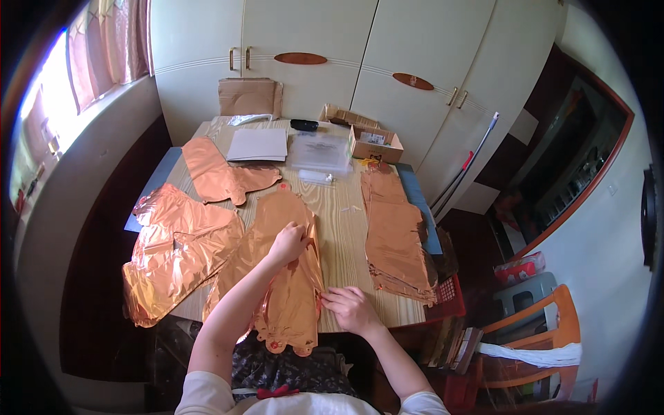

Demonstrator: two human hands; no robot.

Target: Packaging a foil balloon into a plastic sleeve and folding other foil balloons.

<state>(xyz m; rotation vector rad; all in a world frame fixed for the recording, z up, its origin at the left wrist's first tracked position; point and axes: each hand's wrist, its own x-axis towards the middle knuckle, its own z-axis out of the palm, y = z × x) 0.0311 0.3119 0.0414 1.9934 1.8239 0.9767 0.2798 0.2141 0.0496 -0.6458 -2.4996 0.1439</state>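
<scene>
A flat, uninflated copper-coloured foil balloon (287, 290) lies lengthwise in front of me, its tabbed lower end hanging over the table's near edge. My left hand (290, 243) is closed on its upper right part, with the fingers curled into the foil. Lower down, my right hand (351, 308) pinches the right edge of the same balloon, though its fingertips are partly hidden. Crumpled, shiny foil balloons (176, 249) spread over the left side of the table. Another flat foil balloon (214, 173) lies behind them. To the right is a layered stack of flat foil balloons (394, 235).
On the wooden table (339, 256) stand white sheets (257, 144), a clear plastic bag (318, 153), a black item (304, 125) and an open cardboard box (377, 144) at the back. A wooden chair (564, 325) is at the right, and white cabinets (297, 34) line the wall behind.
</scene>
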